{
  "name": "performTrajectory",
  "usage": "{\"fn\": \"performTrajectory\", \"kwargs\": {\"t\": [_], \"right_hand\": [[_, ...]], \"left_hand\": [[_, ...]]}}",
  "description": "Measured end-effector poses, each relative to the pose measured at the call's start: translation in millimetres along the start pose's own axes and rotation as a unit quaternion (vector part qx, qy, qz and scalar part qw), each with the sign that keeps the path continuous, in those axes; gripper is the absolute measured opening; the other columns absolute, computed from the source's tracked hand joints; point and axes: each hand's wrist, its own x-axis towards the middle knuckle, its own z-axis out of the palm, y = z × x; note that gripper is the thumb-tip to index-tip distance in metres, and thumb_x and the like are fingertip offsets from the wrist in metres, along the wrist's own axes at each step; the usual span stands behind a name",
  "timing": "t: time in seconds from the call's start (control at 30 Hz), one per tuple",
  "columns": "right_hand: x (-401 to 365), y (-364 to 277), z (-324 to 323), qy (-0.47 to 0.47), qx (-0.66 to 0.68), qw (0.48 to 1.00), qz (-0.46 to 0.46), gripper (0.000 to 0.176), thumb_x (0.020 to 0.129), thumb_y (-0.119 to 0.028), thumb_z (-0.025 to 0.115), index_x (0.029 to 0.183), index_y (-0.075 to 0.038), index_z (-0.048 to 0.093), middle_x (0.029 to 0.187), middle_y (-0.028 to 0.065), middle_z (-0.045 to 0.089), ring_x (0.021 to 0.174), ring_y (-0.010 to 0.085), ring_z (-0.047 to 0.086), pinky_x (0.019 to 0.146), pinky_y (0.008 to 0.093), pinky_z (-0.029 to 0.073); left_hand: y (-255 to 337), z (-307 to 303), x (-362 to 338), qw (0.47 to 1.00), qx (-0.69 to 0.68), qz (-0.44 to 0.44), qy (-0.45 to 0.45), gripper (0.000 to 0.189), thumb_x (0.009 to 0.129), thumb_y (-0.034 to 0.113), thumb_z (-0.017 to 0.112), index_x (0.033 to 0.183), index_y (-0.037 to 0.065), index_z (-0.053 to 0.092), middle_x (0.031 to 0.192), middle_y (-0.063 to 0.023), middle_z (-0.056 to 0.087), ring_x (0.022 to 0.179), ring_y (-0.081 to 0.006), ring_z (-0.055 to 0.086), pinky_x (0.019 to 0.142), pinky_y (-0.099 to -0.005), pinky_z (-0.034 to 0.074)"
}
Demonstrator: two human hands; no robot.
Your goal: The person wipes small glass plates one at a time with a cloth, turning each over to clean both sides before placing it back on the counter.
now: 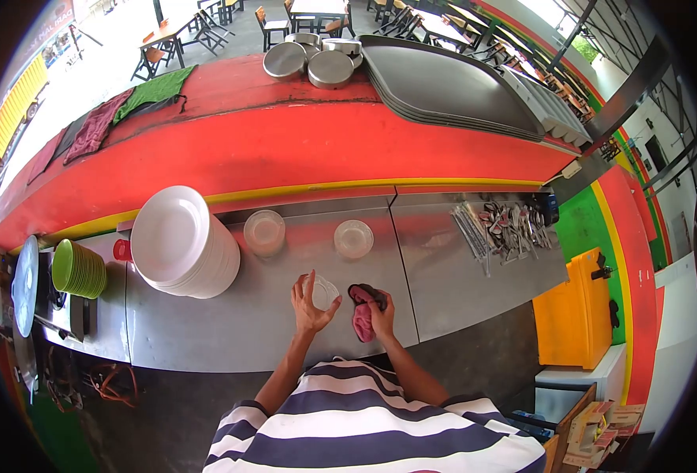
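Note:
On the steel counter, a small clear glass dish [325,292] lies in front of me. My left hand [312,306] is around its left side, thumb and fingers spread; whether they touch it I cannot tell. My right hand [381,314] holds a dark and reddish-pink cloth [363,322], bunched just right of the dish. Farther back stand a stack of clear dishes [265,232] at the left and another clear dish or stack [354,239] at the right.
White plates [177,236] and green bowls [79,268] are stacked at the left. Cutlery [514,229] lies at the right. Dark trays [451,83], round metal tins [331,69] and cloths [104,122] rest on the red ledge [285,142].

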Motion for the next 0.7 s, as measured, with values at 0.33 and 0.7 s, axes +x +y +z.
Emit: {"fn": "performTrajectory", "kwargs": {"t": [0.33,0.7], "right_hand": [[-60.8,-202.9,53.5,-0.203,-0.053,0.933,-0.293,0.047,0.088,-0.008,0.064,0.133,-0.001,0.055,0.141,0.0198,0.054,0.135,0.0356,0.047,0.113,0.0445,0.034],[-68.3,-232.0,-10.5,-0.147,-0.051,0.945,-0.287,0.049,0.091,-0.010,0.060,0.139,-0.004,0.051,0.148,0.0165,0.049,0.146,0.0430,0.031,0.119,0.0559,0.019]], "left_hand": [[87.4,-43.7,0.7,0.629,-0.737,-0.200,-0.146,0.078,0.095,0.054,0.050,0.157,0.012,0.028,0.147,-0.0165,0.044,0.137,-0.0342,0.043,0.114,-0.0486,0.036],[189.8,-70.2,-39.7,0.597,-0.789,-0.113,-0.095,0.080,0.090,0.046,0.045,0.158,0.009,0.024,0.155,-0.0171,0.037,0.143,-0.0319,0.037,0.118,-0.0437,0.030]]}}
